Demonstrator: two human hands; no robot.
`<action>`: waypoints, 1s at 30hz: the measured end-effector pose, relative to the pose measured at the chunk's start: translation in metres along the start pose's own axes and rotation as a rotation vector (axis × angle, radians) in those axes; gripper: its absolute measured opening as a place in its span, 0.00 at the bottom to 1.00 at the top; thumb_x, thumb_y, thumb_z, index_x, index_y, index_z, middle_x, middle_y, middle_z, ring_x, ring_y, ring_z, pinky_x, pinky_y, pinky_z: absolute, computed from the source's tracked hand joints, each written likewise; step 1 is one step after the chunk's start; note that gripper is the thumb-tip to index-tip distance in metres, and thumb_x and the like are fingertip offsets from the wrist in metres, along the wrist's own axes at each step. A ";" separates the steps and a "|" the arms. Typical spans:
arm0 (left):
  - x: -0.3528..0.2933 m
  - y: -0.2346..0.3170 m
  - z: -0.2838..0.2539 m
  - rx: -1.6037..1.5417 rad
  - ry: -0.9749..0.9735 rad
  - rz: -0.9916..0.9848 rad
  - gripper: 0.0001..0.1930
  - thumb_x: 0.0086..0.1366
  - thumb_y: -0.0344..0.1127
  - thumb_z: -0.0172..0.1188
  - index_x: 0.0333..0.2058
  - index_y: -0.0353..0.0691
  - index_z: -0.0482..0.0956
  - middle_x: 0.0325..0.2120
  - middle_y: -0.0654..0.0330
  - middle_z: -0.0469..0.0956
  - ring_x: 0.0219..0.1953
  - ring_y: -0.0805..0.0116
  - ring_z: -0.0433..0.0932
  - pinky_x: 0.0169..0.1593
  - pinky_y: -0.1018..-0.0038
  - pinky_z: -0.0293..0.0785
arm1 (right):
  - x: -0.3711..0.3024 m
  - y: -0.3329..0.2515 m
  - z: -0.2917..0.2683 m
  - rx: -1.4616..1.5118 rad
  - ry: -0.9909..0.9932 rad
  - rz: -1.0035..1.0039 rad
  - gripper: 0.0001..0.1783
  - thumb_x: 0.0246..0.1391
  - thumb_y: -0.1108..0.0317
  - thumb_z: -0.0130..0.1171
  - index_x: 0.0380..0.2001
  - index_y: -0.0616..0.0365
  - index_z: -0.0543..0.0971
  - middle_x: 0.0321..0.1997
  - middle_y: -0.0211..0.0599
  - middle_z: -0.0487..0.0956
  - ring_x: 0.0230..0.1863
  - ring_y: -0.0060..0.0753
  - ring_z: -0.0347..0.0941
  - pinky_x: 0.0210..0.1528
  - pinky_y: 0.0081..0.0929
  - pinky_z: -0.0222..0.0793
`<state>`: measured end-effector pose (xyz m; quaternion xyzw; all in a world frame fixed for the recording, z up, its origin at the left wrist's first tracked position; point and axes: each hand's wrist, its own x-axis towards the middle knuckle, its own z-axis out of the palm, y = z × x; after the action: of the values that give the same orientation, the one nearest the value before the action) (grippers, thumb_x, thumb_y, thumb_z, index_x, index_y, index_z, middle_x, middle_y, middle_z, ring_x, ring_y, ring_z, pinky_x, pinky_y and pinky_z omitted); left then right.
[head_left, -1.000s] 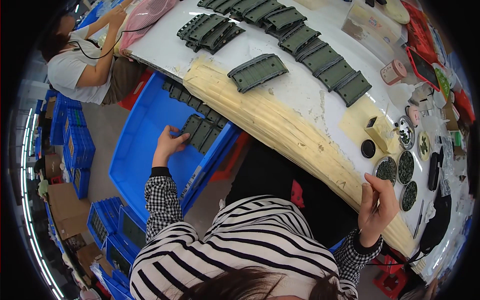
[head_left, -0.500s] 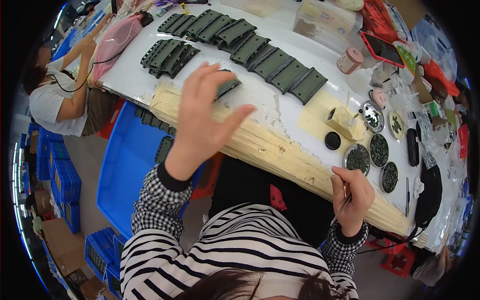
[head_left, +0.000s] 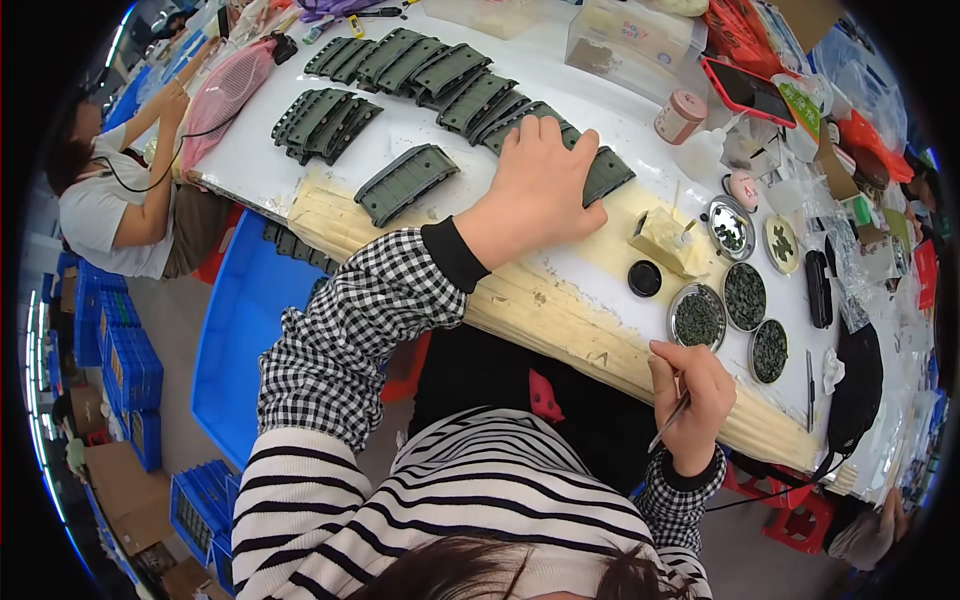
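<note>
My left hand (head_left: 540, 185) spans the dark green curved panel (head_left: 610, 178) at the right end of a row, thumb at its near end and index finger at its far end. The panel still lies on the table, and my hand hides part of the row. A single green panel (head_left: 406, 184) lies by my left sleeve. Farther left is a small stack of panels (head_left: 323, 124). My right hand (head_left: 695, 395), at the table's front edge, pinches a slim metal tool (head_left: 668, 424). Near it stand round dishes of dark green bits (head_left: 697, 317).
A cream block (head_left: 668, 243) and a black round cap (head_left: 644, 278) sit right of the row. Behind are a pink jar (head_left: 680, 115), a red-cased phone (head_left: 748, 92) and a clear box (head_left: 635, 45). A blue bin (head_left: 235, 350) stands below left; a person (head_left: 120, 190) sits beyond.
My left hand has moved right from above the single panel, where its fingers were spread, onto the row's right-end panel. My right hand keeps the tool and has barely moved.
</note>
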<state>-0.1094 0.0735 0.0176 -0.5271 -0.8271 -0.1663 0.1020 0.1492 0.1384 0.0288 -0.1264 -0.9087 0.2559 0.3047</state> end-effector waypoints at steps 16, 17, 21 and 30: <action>-0.063 -0.031 -0.124 -0.426 0.274 -0.006 0.41 0.45 0.33 0.67 0.61 0.35 0.62 0.52 0.48 0.69 0.55 0.58 0.70 0.59 0.64 0.66 | -0.001 -0.003 -0.006 -0.033 0.031 0.021 0.08 0.44 0.79 0.66 0.31 0.61 0.81 0.19 0.36 0.72 0.19 0.34 0.67 0.22 0.26 0.59; -0.083 -0.042 -0.142 -0.439 0.303 -0.024 0.42 0.45 0.32 0.66 0.61 0.35 0.61 0.54 0.48 0.68 0.57 0.59 0.69 0.61 0.64 0.64 | -0.002 -0.002 -0.007 -0.026 0.034 0.036 0.08 0.44 0.79 0.66 0.31 0.61 0.81 0.19 0.36 0.72 0.18 0.32 0.66 0.22 0.26 0.58; -0.175 -0.089 -0.176 -0.374 0.442 -0.420 0.41 0.49 0.31 0.66 0.63 0.36 0.59 0.56 0.50 0.67 0.59 0.59 0.68 0.63 0.64 0.62 | 0.001 -0.001 0.000 -0.028 0.023 0.015 0.07 0.45 0.80 0.65 0.31 0.63 0.81 0.19 0.35 0.71 0.17 0.28 0.62 0.21 0.23 0.54; -0.343 -0.234 -0.064 0.128 0.082 -0.739 0.36 0.46 0.37 0.67 0.56 0.41 0.67 0.52 0.46 0.68 0.55 0.46 0.64 0.59 0.56 0.63 | 0.014 -0.021 0.007 -0.017 0.001 -0.041 0.07 0.47 0.79 0.65 0.32 0.62 0.81 0.21 0.35 0.74 0.18 0.26 0.62 0.20 0.22 0.53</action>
<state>-0.1769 -0.3291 -0.0809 -0.1786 -0.9654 -0.1609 0.1008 0.1320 0.1239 0.0422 -0.1106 -0.9130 0.2418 0.3093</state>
